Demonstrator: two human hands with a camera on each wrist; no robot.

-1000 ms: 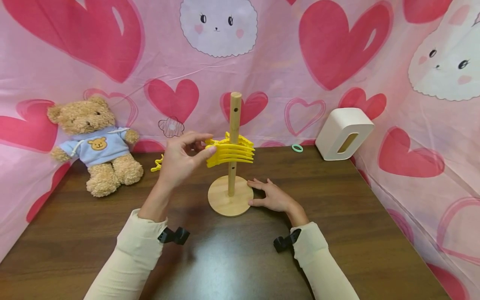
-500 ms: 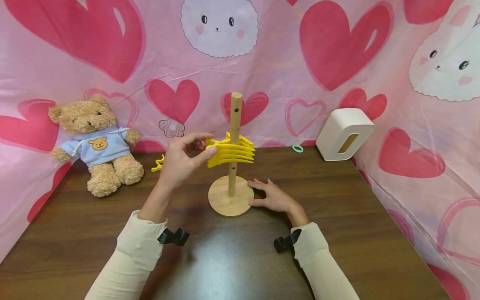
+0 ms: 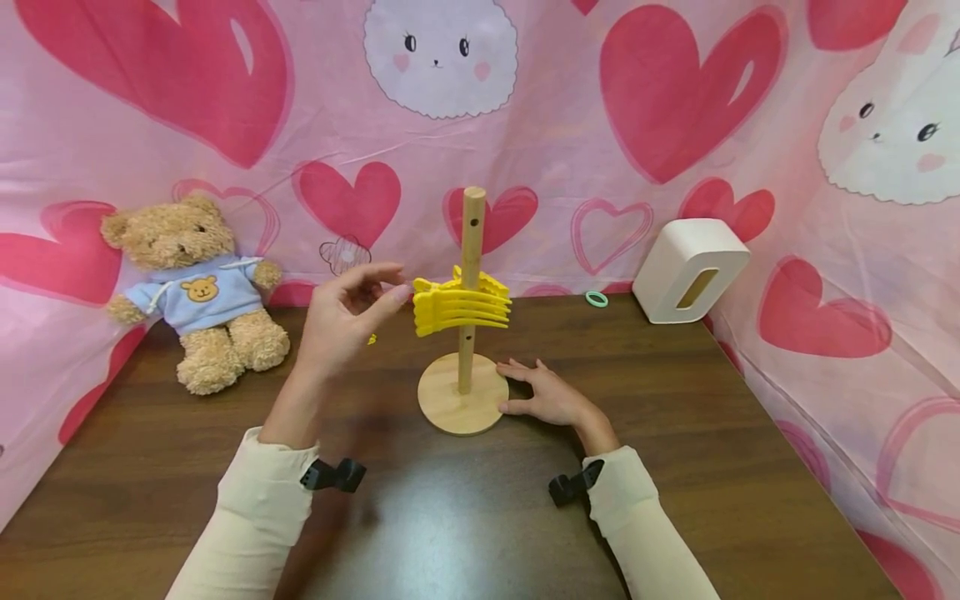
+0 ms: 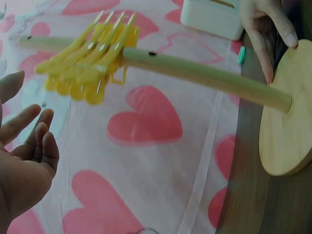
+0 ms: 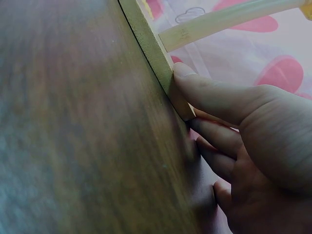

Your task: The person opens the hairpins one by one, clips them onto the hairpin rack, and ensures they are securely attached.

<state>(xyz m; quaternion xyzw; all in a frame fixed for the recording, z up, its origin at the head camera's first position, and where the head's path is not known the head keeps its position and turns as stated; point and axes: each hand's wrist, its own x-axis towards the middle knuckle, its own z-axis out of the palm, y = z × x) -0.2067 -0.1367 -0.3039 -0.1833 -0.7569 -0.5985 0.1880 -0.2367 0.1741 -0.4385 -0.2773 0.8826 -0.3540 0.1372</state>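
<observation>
A yellow claw hair clip [image 3: 461,306] is clamped around the post of a round-based wooden stand [image 3: 463,400], its teeth pointing right. My left hand [image 3: 337,312] hovers just left of the clip with nothing in it. In the left wrist view, the fingers of that hand are loosely bent and apart from the clip [image 4: 92,61]. My right hand [image 3: 551,396] holds the right edge of the base, thumb and fingers at the rim [image 5: 170,80]. A second small yellow object [image 3: 372,339] on the table is mostly hidden behind my left hand.
To the left, a teddy bear [image 3: 201,292] in a blue sweater leans against the pink heart-print cloth. A pale green ring [image 3: 596,298] lies at the back right of the table [image 3: 465,508], beside a white box [image 3: 690,271] with a slot.
My left hand has let go of the claw clip and moved a little left. The clip stays on the post. My right hand has kept its place on the base.
</observation>
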